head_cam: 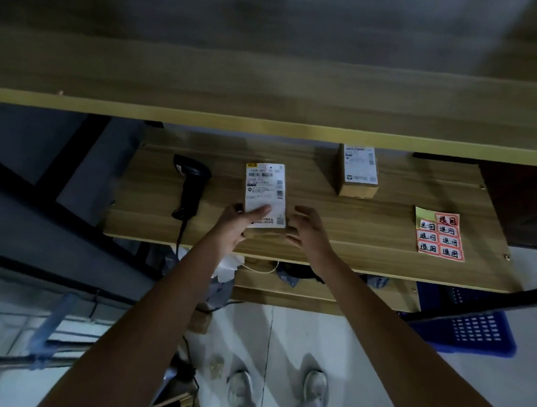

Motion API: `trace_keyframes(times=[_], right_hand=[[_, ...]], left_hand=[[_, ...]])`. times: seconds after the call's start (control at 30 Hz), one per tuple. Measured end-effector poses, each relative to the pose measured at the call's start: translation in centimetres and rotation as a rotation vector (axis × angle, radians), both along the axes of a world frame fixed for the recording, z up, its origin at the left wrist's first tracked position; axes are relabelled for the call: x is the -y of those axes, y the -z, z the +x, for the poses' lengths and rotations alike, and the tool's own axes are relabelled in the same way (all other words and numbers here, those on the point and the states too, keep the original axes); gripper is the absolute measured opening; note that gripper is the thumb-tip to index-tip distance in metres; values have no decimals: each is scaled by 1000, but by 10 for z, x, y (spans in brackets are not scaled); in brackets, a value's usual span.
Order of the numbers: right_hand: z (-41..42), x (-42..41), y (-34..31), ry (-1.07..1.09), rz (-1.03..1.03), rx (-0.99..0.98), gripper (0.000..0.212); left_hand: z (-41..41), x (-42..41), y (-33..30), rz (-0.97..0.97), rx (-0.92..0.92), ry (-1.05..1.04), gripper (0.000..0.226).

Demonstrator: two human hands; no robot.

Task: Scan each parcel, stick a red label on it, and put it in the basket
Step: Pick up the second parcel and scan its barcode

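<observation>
Left hand (239,222) grips a flat brown parcel with a white shipping label (266,195) at frame centre, thumb across it. Right hand (306,230) hovers beside it, fingers loosely curled, holding nothing.

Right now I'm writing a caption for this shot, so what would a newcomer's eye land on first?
First, the parcel with its white shipping label at the middle of the wooden shelf, the left hand holding its near end and the right hand close beside it. Then the sheet of red labels at the shelf's right. A black scanner lies left of the parcel.
</observation>
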State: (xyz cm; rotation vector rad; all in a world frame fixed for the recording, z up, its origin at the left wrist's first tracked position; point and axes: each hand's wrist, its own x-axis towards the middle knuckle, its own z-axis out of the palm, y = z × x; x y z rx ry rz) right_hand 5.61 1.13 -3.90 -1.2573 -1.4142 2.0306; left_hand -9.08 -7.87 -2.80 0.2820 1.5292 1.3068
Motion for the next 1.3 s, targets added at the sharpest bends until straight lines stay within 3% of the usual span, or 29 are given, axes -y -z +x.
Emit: trace_keyframes(times=[0.07,0.17,0.3,0.4,0.6,0.87,1.13,1.2,1.3], right_hand=[[-10,4,1,59,-26,17,20],[-34,15,11,1,97,160,13],[-77,42,14,-181,350,296,27],[-115,61,13,-296,414,338,32],[-199,76,12,-341,583,416,58],[-242,75,25,-262,526,508,58],[-216,65,30,-271,402,408,55],[-203,61,33,-271,352,380,49],[-174,52,29,-203,244,288,20]], left_hand=[[-13,12,-5,-20,-10,-51,47],[-34,32,-14,-31,-39,-144,28],[-71,67,-21,-41,-107,-205,35],[-94,93,-24,-38,-119,-250,28],[-135,131,-19,-59,-134,-314,46],[-155,152,-7,-9,-130,-307,50],[-150,147,6,4,-89,-278,58],[-145,140,5,-7,-76,-273,49],[-136,128,6,-13,-50,-263,51]])
